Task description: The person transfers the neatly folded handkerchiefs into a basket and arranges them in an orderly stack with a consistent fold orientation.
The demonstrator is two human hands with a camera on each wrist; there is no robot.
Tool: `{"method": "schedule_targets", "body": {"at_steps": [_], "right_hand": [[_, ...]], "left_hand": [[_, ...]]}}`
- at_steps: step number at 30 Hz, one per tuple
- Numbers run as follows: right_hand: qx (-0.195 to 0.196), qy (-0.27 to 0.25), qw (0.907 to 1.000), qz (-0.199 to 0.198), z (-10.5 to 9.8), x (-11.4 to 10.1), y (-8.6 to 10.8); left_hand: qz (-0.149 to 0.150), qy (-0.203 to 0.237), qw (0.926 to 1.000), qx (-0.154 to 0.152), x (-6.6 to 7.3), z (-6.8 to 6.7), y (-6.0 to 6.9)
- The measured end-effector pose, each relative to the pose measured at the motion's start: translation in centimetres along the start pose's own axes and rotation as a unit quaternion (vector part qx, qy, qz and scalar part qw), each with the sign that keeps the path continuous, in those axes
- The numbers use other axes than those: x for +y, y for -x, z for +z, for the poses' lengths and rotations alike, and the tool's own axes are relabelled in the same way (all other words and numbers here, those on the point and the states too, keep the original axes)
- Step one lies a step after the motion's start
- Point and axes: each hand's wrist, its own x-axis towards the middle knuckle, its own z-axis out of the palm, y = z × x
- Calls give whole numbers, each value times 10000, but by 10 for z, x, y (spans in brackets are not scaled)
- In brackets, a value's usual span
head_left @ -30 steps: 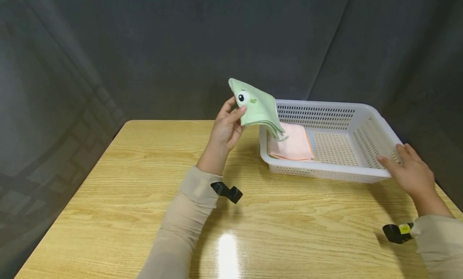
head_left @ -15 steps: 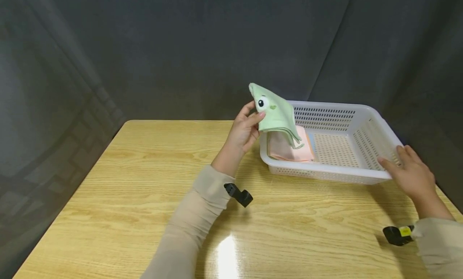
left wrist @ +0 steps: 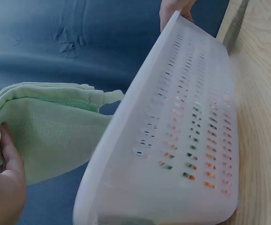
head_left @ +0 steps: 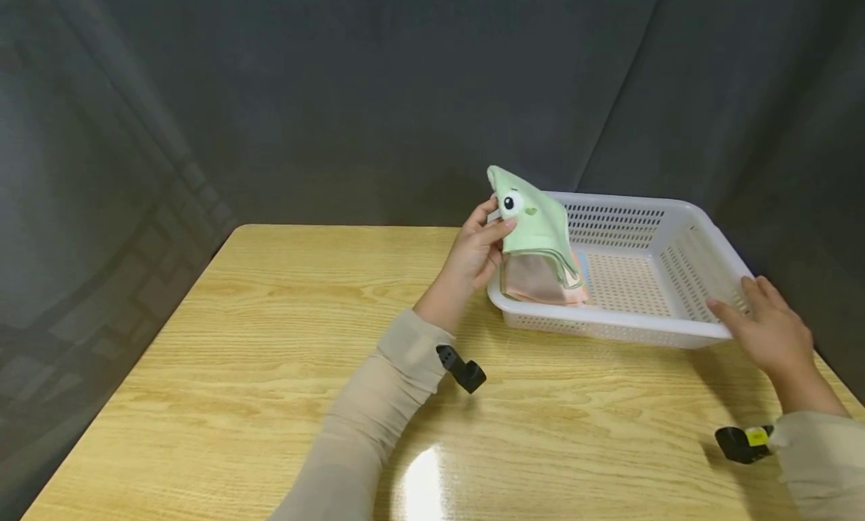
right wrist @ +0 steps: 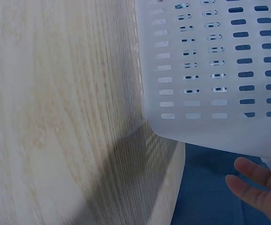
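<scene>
My left hand [head_left: 474, 252] pinches a folded light-green towel [head_left: 544, 232] by its left side, thumb on top. A cartoon eye and a small green patch mark its upper face. It hangs tilted over the left end of a white plastic basket [head_left: 649, 322]. Under it, a folded pink towel [head_left: 534, 282] with an orange edge lies in the basket, and a strip of something light blue [head_left: 584, 264] shows beside that. In the left wrist view, the green towel [left wrist: 56, 133] droops behind the basket's rim. My right hand [head_left: 776, 329] grips the basket's near right corner.
The basket has slotted walls and stands at the back right of a wooden table [head_left: 270, 341]. Dark curtain [head_left: 338, 100] hangs behind the table's far edge. A small black camera [head_left: 462, 369] sits on the left wrist, and another black camera [head_left: 742, 444] on the right.
My left hand has carried the green towel to the right and slightly down, from beside the basket to over its left end. The right hand and basket have barely moved.
</scene>
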Motion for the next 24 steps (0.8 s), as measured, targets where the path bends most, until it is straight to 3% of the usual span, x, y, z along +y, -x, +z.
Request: {"method": "schedule_targets", "body": {"at_steps": [24], "right_hand": [[-33,-158,9998,-107,0,1,4]], "left_hand": [[-528,-96,9986,-5,-25,10,-7]]}}
